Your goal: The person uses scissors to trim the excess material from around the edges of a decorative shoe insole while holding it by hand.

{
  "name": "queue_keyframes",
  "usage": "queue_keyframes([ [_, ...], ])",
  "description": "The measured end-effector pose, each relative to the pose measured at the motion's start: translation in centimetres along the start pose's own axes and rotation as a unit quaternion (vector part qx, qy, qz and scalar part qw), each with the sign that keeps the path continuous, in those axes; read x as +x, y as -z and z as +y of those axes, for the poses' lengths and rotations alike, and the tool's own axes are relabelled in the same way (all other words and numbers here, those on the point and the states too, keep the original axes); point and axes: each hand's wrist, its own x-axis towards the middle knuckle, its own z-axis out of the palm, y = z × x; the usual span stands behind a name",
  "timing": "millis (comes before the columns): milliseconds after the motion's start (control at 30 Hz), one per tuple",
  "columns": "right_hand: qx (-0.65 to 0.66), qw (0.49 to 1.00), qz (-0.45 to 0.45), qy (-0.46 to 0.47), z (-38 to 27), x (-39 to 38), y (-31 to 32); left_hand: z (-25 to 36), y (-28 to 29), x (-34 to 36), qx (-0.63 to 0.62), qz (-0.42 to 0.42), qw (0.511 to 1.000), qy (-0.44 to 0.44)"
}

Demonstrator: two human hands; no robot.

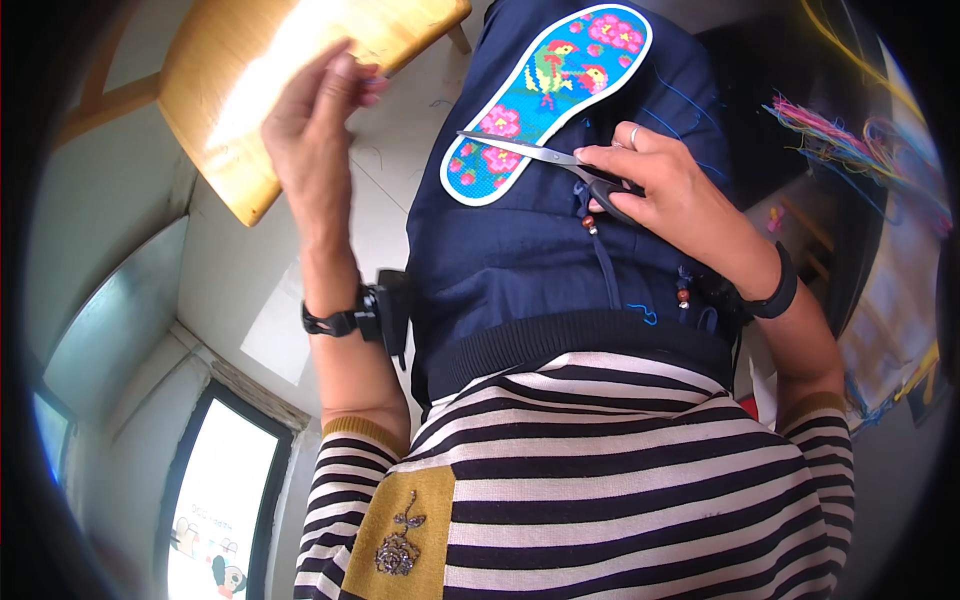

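An embroidered shoe insole [574, 92], blue with pink flowers, two birds and a white rim, lies across my lap on dark blue trousers. Black-handled scissors [545, 152] are in my right hand [655, 185], their blades pointing left over the lower end of the insole. The blades look closed or nearly so. My left hand [318, 125] is raised to the left, apart from the insole, its fingertips pinched together. Something small and bluish may be between those fingers, too small to make out.
A wooden stool [240, 90] stands at the far left in bright light. Bundles of coloured thread [850, 145] lie on the right. Loose blue thread ends [642, 315] rest on my trousers. A glowing panel [215, 500] is at the lower left.
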Motion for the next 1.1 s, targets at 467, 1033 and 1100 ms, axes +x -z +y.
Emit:
queue_keyframes([
  [467, 0.26, 0.954, -0.007, -0.146, 1.1, -1.5, 0.2, -1.5, -1.0, -5.3, -0.004, -0.246, 0.926, 0.286],
  [1033, -0.223, 0.95, 0.219, -0.015, -7.4, -7.6, 5.1, 7.6, -4.5, -8.0, -0.201, -0.131, 0.951, 0.195],
  [1100, -0.232, 0.949, 0.212, -0.006, -7.4, -8.0, 5.4, 7.7, -4.7, -8.2, -0.205, -0.137, 0.95, 0.191],
])
